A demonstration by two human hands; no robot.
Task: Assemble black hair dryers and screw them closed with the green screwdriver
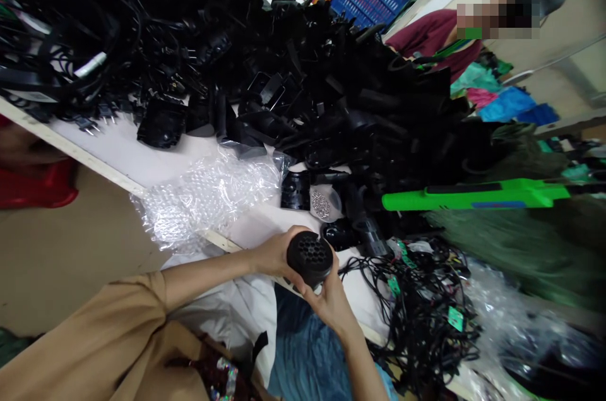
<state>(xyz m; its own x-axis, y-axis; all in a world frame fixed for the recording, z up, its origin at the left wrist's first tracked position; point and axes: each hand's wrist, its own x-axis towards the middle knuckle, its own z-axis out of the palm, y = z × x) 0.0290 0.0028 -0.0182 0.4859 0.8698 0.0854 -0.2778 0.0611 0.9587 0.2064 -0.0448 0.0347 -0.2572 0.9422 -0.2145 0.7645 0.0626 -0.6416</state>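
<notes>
Nearly upright, black perforated cylinder (310,257), holed end facing up; left hand (274,254) and right hand (329,306) closed round sides.

Bright, soft indoor light, no clear source; wide-angle view.
Glare on bubble wrap (203,199); black perforated cylinder (310,257) sharp; frame edges bowed, smeared; mosaic patch (497,3) upper right.

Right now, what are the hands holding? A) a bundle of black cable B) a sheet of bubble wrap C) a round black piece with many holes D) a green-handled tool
C: the left hand and right hand grip the round black piece between them, its holed end facing up.
</notes>
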